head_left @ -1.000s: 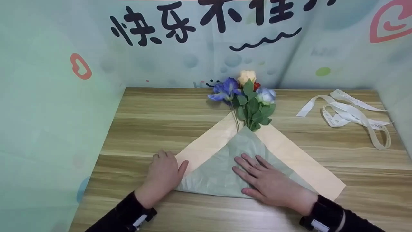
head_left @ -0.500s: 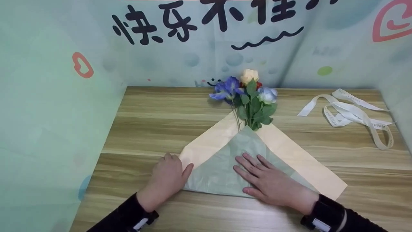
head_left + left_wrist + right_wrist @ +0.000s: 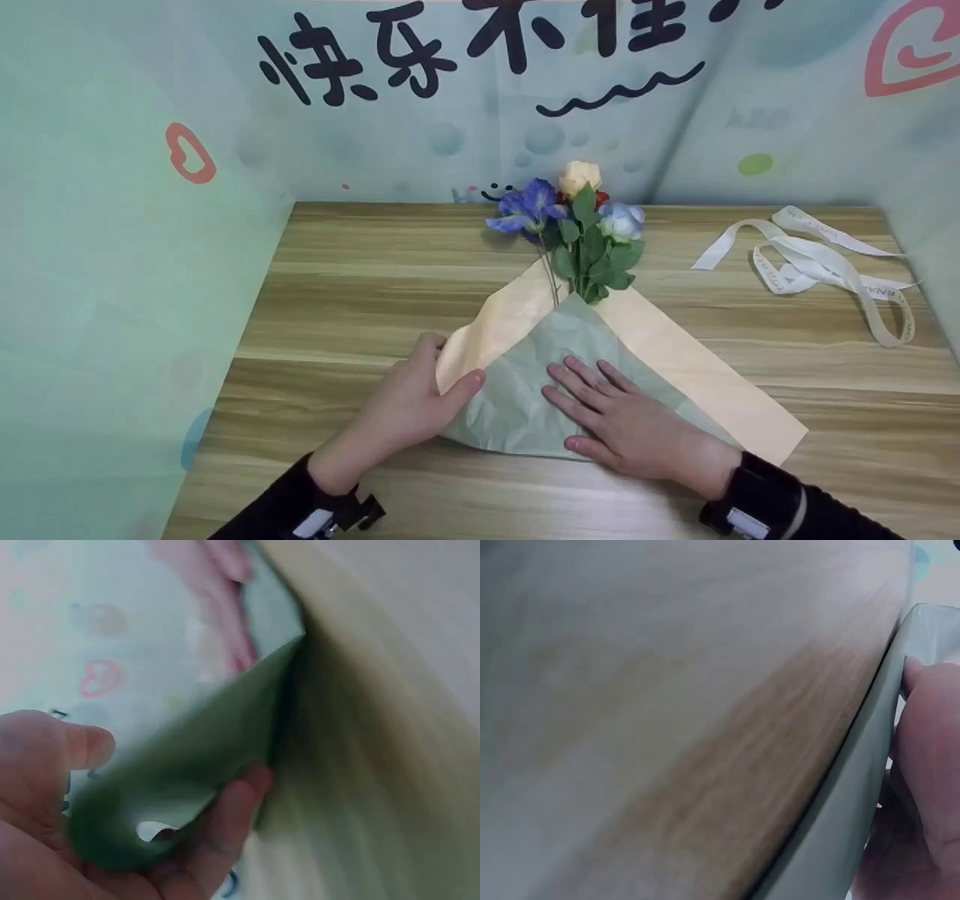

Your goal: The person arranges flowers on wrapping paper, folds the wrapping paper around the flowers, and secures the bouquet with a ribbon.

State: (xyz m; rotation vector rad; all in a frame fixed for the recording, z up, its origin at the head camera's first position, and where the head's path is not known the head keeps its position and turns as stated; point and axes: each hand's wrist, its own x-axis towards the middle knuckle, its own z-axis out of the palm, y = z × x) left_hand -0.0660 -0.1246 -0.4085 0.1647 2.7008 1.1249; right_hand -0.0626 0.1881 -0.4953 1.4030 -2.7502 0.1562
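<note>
A sheet of wrapping paper, sage green (image 3: 517, 390) in the middle with cream bands (image 3: 679, 356) along its upper sides, lies folded to a peak. Artificial flowers rise out of the peak: a purple-blue bloom (image 3: 529, 206), a cream rose (image 3: 580, 178), a pale blue bloom (image 3: 621, 221), some red partly hidden, and green leaves (image 3: 592, 251). My left hand (image 3: 409, 397) grips the paper's left corner, thumb on top, and bends it upward. In the left wrist view the curled paper (image 3: 202, 735) sits between thumb and fingers. My right hand (image 3: 626, 427) presses flat on the green part.
A loose white ribbon (image 3: 817, 259) with printed lettering lies in loops at the right rear of the wood-grain table (image 3: 337, 300). Printed cloth backdrops (image 3: 375, 150) stand behind the table and at both sides.
My left hand has moved right and slightly up, lifting and curling the paper's left corner inward. My right hand stays in place; flowers and ribbon have not moved.
</note>
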